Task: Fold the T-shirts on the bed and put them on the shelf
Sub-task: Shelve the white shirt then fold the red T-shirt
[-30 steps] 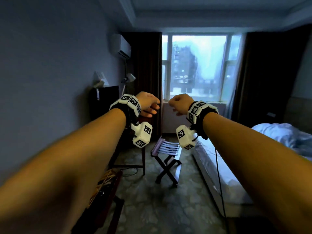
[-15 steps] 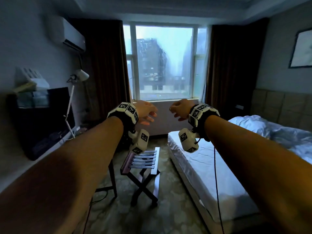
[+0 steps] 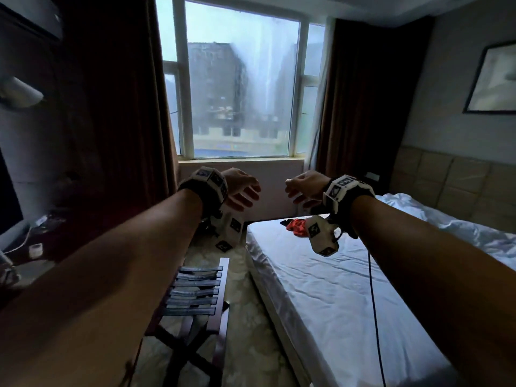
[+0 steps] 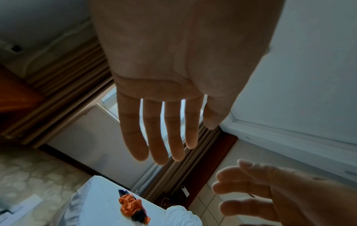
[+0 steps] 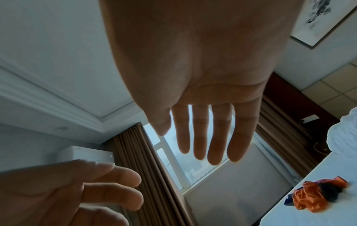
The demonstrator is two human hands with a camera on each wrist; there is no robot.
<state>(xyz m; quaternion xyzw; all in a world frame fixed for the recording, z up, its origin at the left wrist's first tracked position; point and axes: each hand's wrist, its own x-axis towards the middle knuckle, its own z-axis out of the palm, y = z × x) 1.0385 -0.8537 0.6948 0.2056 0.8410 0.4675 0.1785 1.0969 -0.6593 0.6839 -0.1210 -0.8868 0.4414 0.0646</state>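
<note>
A crumpled orange and dark blue T-shirt (image 3: 296,227) lies at the far corner of the white bed (image 3: 335,297), near the window; it shows again as an orange T-shirt (image 4: 133,206) and an orange T-shirt (image 5: 316,197) in the wrist views. Both arms stretch forward at chest height, well above and short of the shirt. My left hand (image 3: 241,188) is empty with straight, spread fingers (image 4: 156,134). My right hand (image 3: 305,188) is empty too, its fingers (image 5: 210,137) straight. The hands face each other, a palm's width apart. No shelf is in view.
A folding luggage rack (image 3: 195,291) stands on the floor left of the bed. A dark desk (image 3: 42,236) with small items runs along the left wall. Rumpled white bedding (image 3: 460,227) lies by the padded headboard at right. The window (image 3: 240,88) and brown curtains are ahead.
The view has swung right and down, so the bed and the orange shirt have come into sight. Both hands have gone from loosely curled to straight fingers.
</note>
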